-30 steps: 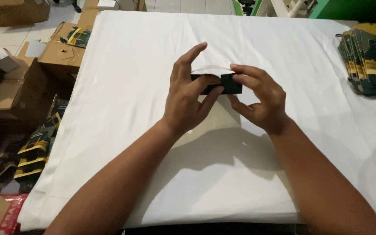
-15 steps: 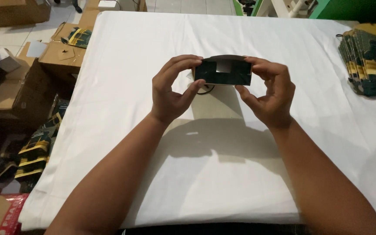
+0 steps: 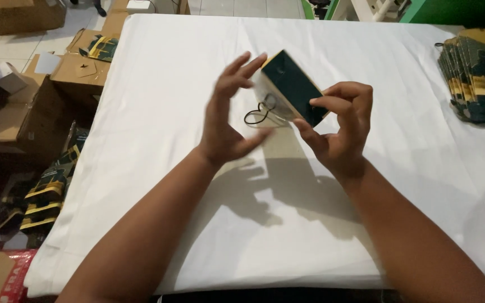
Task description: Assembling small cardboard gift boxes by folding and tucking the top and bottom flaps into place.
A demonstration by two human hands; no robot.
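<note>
Right hand (image 3: 341,129) is pinching a small dark green bag (image 3: 293,87) by its lower edge, thumb under, fingers on the face; bag is tilting up off the table, gold trim at the top, black cord handle (image 3: 259,112) dangling below. Left hand (image 3: 228,118) is sitting just beside the bag's left side, fingers spread and blurred, not clearly gripping; maybe a fingertip touching the top corner, can't tell.

Step in hand, my guess: opening or shaping the flat bag in mid-air. Next move probably needs the left fingers getting onto the free side so both hands are pulling the walls apart without creasing.

Room: white table (image 3: 141,140) is giving wide open cloth all round the hands. Stack of flat bags (image 3: 475,78) is lying at the far right edge, well apart. Left table edge is dropping to cardboard boxes (image 3: 23,112) and more bags on the floor.
</note>
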